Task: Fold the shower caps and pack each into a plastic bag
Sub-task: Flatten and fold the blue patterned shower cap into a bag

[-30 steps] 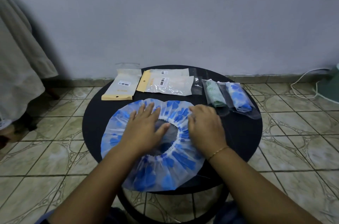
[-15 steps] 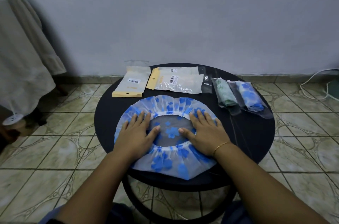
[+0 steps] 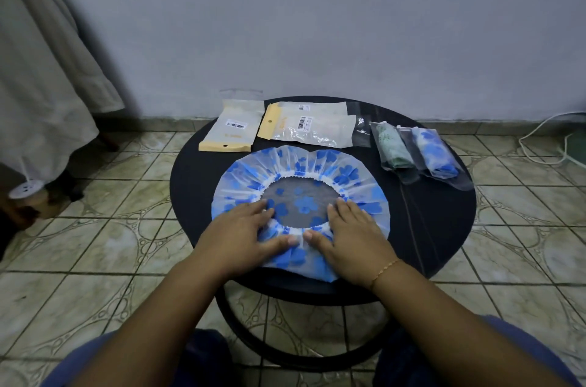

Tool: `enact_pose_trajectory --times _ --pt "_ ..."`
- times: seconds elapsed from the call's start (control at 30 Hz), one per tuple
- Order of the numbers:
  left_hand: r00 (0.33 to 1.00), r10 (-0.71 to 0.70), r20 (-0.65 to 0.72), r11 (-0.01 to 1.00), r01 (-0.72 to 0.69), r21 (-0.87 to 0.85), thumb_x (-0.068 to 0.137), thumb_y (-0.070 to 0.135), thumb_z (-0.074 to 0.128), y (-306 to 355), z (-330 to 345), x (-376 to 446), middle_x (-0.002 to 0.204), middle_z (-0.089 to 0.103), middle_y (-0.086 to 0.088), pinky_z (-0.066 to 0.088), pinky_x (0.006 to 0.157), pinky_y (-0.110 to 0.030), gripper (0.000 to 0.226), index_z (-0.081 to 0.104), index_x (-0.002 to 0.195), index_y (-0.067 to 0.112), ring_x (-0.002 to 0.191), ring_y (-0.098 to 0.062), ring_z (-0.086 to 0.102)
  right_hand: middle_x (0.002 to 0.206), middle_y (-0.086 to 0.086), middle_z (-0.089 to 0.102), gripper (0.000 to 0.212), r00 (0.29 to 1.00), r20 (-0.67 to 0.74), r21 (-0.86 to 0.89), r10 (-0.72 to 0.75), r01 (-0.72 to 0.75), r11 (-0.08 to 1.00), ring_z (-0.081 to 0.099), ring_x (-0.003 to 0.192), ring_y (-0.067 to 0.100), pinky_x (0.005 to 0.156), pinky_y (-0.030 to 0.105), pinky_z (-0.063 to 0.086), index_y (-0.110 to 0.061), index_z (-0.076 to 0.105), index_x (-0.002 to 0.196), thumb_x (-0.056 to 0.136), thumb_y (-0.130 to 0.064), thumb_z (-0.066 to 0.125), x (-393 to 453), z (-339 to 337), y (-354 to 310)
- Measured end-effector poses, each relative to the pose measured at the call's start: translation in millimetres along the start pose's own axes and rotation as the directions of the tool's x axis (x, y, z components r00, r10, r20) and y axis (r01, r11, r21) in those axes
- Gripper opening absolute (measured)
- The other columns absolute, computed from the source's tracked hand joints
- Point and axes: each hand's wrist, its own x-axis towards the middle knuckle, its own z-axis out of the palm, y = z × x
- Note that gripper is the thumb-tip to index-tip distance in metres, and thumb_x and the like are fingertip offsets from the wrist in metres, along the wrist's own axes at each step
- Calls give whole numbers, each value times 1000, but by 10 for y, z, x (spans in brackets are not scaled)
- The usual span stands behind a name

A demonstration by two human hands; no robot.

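Pressing flat, straight-fingered, gripping nothing, left hand (image 3: 244,233) and right hand (image 3: 352,236) on near rim of shower cap (image 3: 301,164) spread mid-desk (image 3: 190,184); best smoothing outward evenly before folding.

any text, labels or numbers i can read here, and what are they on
No text can be read.
Barcode sticker on the left packet: print too small to read.
Barcode stickers on the two stacked packets: too small and blurred to read.
Bagged caps, spread shower cap: flower print only, no words.
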Motion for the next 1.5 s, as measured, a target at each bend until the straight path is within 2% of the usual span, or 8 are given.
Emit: enact_pose_trajectory --times 0.13,0.4,0.6,0.77,0.93,1.1,1.4,1.5 --pt "992 7 127 996 -17 82 27 102 -10 -52 32 -27 158 -15 11 -2 117 -32 145 -5 151 29 145 -6 -11 157 -5 -17 93 999 45 -74 15 -12 997 -17 143 9 116 39 -11 -25 -11 150 81 -79 18 -17 -16 110" --pt "994 2 107 999 -6 35 28 105 5 -55 48 -1 159 -12 11 -3 117 -33 145 -1 152 29 145 -5 -8 159 -4 -10 107 991 -63 -68 -118 114 991 -14 145 12 116 39 -12 -31 -6 150 61 -90 4 -54 -45 169" --pt "988 78 -131 996 -71 57 64 80 3 133 154 -31 159 -6 15 -3 115 -34 94 8 150 40 145 -6 -6 158 2 14 79 948 -279 90 156 -136 987 6 145 20 117 39 3 -20 20 149 88 -69 30 -98 -115 208" --pt "996 94 11 993 -95 69 83 79 10 265 254 -27 158 -14 12 -9 116 -37 75 -1 148 44 144 -12 -18 155 12 21 80 873 -179 189 454 -422 887 11 143 29 116 42 12 -11 34 144 88 -69 28 -28 -232 449" --pt "990 73 124 992 -85 90 85 76 20 292 197 13 158 -14 10 -9 116 -39 76 -1 149 42 144 -12 -20 103 9 62 47 883 -198 547 425 -260 795 52 112 33 97 41 38 -15 65 82 86 -59 48 54 -229 488" --pt "980 90 177 996 -94 10 64 90 22 323 140 10 157 -16 13 -7 118 -43 99 -3 148 44 143 -12 -21 96 -7 61 17 851 -210 679 482 -228 698 55 99 17 96 43 41 -31 53 93 85 -41 64 7 -306 463" --pt "988 109 112 993 -102 -64 82 75 7 438 209 -4 158 -10 13 -10 118 -40 72 4 148 46 144 -11 -19 89 10 65 32 955 57 963 290 23 -267 59 81 25 75 38 47 -5 60 113 93 -29 51 2 -361 358" --pt "988 136 71 990 -133 -52 101 48 17 461 223 23 159 -7 11 -6 118 -35 52 7 150 39 145 -11 -13 95 19 67 25 959 112 958 260 -35 -285 62 81 29 85 45 50 1 64 104 93 -12 47 0 -336 314"
